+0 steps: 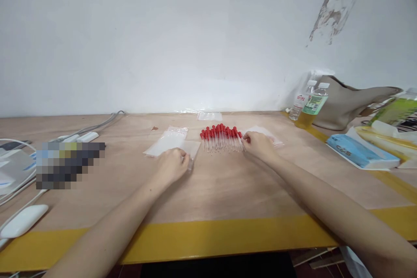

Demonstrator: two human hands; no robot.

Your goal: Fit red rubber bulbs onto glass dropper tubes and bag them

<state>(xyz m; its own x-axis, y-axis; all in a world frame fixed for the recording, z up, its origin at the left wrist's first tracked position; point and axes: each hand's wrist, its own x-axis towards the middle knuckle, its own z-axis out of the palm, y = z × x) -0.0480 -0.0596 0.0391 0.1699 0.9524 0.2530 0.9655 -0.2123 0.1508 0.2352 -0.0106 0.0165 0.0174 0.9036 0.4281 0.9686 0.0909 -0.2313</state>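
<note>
A row of thin clear tubes with red rounded tops [221,137] lies at the middle of the table, red ends towards the wall. At the row's right end, my right hand [259,144] is closed in a pinch on the last red-topped tube [240,135]. My left hand [172,165] is curled, its fingers round a small clear piece [190,165] that sticks out below them; its kind cannot be told. Clear plastic bags [167,140] lie flat just beyond my left hand. Another clear bag [270,134] lies partly behind my right hand.
A further plastic bag [209,116] is near the wall. To the right stand two bottles [312,104], a grey-brown bag [342,104] and a blue tissue pack [361,152]. Cables [94,126] and a white rounded device [26,221] are at left. Yellow tape [211,239] lines the front edge.
</note>
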